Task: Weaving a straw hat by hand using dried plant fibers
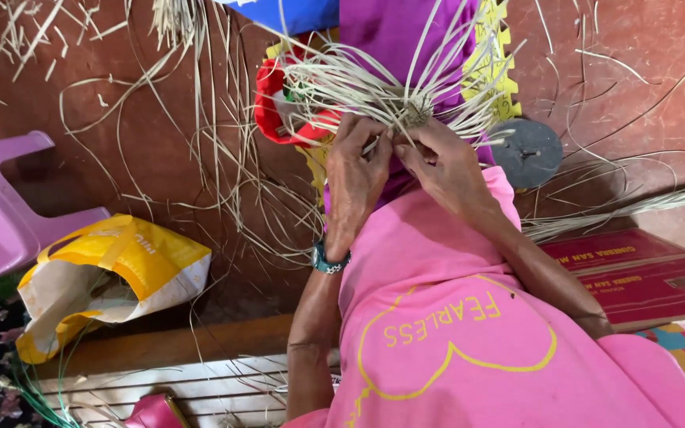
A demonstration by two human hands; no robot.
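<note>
My left hand (354, 178) and my right hand (438, 162) meet over my lap, both gripping a small woven knot of pale straw (415, 112). Long thin straw strands (342, 79) fan out from that knot to the left, up and right. The fingers of both hands pinch strands at the knot's lower edge. A dark watch sits on my left wrist (328, 260). A pink shirt with a yellow outline covers my front, and purple cloth (390, 32) lies under the weaving.
Loose straw (223, 158) litters the red-brown floor. A yellow and white bag (105, 273) lies at left beside a pink plastic chair (1, 214). A grey round disc (526, 152) sits at right, red flat boxes (636, 273) below it. A red object (275, 107) lies behind the strands.
</note>
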